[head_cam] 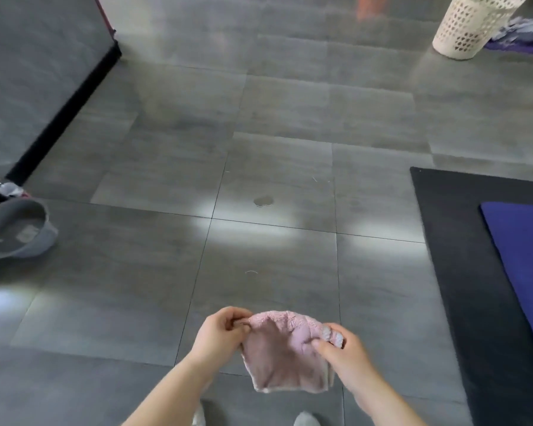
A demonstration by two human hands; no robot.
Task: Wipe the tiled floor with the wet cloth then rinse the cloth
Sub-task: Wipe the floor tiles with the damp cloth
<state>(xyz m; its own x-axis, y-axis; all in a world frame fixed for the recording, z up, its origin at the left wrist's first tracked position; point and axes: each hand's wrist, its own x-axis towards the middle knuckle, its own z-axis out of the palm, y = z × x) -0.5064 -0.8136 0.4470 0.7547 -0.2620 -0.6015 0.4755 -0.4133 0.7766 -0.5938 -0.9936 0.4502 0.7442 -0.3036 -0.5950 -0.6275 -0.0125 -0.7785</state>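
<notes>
A pink cloth [282, 353] hangs in the air above the grey tiled floor [274, 179], near the bottom edge of the view, stretched between two bare hands. The left hand [220, 332] pinches its upper left corner with fingers curled tight, and the right hand [340, 348] grips its upper right edge, thumb pressed on the front; the fingers behind the fabric are hidden. The lower hem hangs free, clear of the tiles. Whether the cloth is wet cannot be told. Both forearms run out of the bottom edge, and two pale shapes below them, perhaps toes of footwear, are cut off. A small wet patch [262, 201] sits on the floor well ahead of the hands, among bright glare spots. At the left edge a grey basin [16, 232] is partly cut off; its contents are unclear. A dark mat [462, 272] with a blue mat [526, 256] on it runs off the right edge. A white perforated basket [471, 26] stands at the top right, cropped, with blurred purple fabric [520, 35] beside it. A blurred orange shape at the top edge cannot be identified.
</notes>
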